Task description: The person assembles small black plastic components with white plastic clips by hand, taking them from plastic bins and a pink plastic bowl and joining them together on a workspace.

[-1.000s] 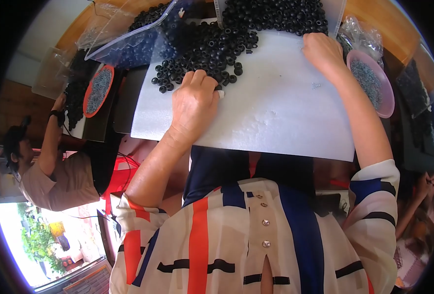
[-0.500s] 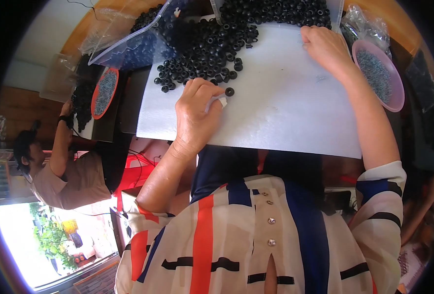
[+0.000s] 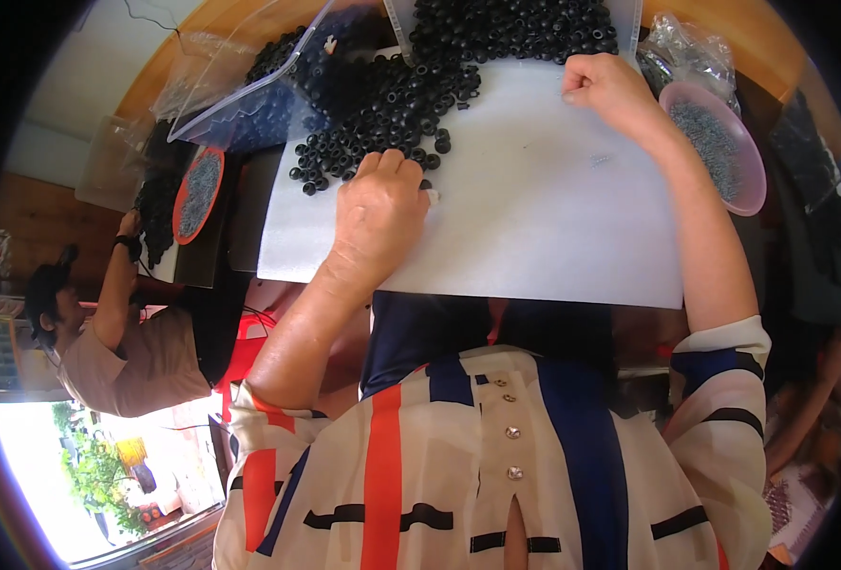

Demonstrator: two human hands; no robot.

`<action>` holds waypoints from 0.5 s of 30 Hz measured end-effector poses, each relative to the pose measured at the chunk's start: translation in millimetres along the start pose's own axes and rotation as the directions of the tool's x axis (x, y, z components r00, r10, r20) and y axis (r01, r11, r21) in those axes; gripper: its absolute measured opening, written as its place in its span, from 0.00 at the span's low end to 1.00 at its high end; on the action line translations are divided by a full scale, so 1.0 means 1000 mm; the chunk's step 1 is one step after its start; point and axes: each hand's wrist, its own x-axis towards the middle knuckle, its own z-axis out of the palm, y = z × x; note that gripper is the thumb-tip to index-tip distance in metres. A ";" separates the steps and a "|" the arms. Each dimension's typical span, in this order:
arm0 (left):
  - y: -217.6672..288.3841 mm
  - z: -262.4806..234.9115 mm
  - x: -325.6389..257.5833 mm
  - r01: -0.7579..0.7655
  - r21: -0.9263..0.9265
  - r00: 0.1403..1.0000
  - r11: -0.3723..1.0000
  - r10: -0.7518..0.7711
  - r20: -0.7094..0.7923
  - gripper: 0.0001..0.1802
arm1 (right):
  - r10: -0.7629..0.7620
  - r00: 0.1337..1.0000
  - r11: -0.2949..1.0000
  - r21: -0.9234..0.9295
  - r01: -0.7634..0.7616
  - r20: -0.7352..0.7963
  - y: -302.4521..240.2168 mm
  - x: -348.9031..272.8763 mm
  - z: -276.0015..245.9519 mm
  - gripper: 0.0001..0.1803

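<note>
My left hand (image 3: 382, 204) is at the near edge of a pile of small black ring-shaped parts (image 3: 373, 119), its fingers curled down and closed. Something white shows at its thumb, and whatever the fingers hold is hidden under the hand. Close by its fingertips lie single black rings (image 3: 442, 145). My right hand (image 3: 615, 93) is at the far right of the white sheet (image 3: 525, 228), its fingers pinched together; I cannot make out anything in them. Several tiny grey pieces (image 3: 601, 161) lie on the sheet below that hand.
At the back, a clear bin (image 3: 392, 28) holds more black rings. A tilted clear container (image 3: 240, 109) stands at the left. Right of the sheet is a pink bowl (image 3: 753, 180) of small grey pieces; an orange bowl (image 3: 181, 223) is at the left. Another person (image 3: 135, 351) works there.
My left hand's fingers have curled down among the rings at the pile's near edge. The right hand stays at the far right, fingers pinched. The whole view has shifted slightly.
</note>
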 end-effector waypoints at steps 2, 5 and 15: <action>-0.004 -0.003 0.001 -0.029 0.008 1.000 1.000 0.029 -0.001 0.05 | -0.002 0.999 0.996 0.084 -0.001 0.040 0.000 0.002 -0.003 0.06; -0.005 -0.010 0.004 0.018 -0.162 0.997 0.987 -0.006 0.073 0.05 | -0.028 0.993 0.956 0.295 -0.006 0.112 -0.005 0.000 -0.007 0.05; 0.036 0.008 0.044 0.486 -0.792 0.794 -0.369 -0.191 0.577 0.11 | -0.172 0.974 0.674 0.739 0.007 0.148 -0.065 -0.021 -0.010 0.04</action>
